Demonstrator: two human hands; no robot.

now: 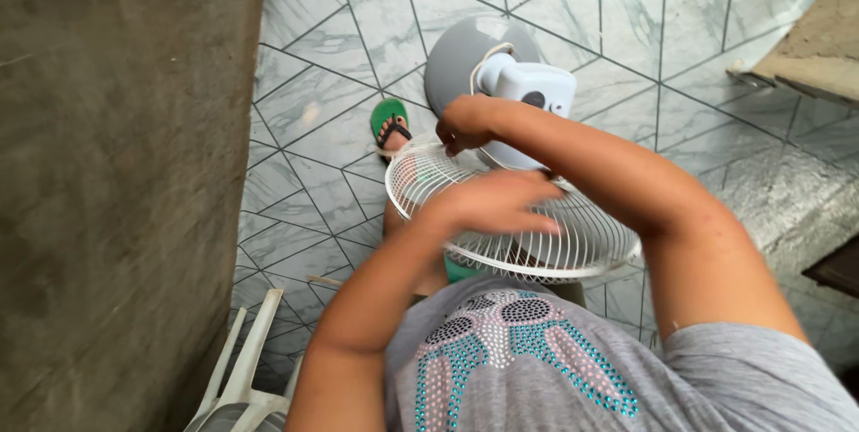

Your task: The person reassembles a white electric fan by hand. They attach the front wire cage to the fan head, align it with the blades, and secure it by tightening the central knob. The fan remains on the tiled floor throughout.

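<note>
A white wire fan grille (573,244) lies face up on a pale fan body (532,92) that rises from a round grey base (461,56) on the tiled floor. My left hand (492,204) rests flat on top of the grille near its middle, slightly blurred. My right hand (465,123) reaches over to the grille's far rim, with its fingers curled at the edge where the grille meets the fan body. Whether it pinches a small part there I cannot tell.
My foot in a green sandal (391,126) stands left of the fan base. A rough grey wall (116,182) fills the left side. A white plastic chair (242,378) sits at the bottom left. A concrete step (814,47) lies at the right.
</note>
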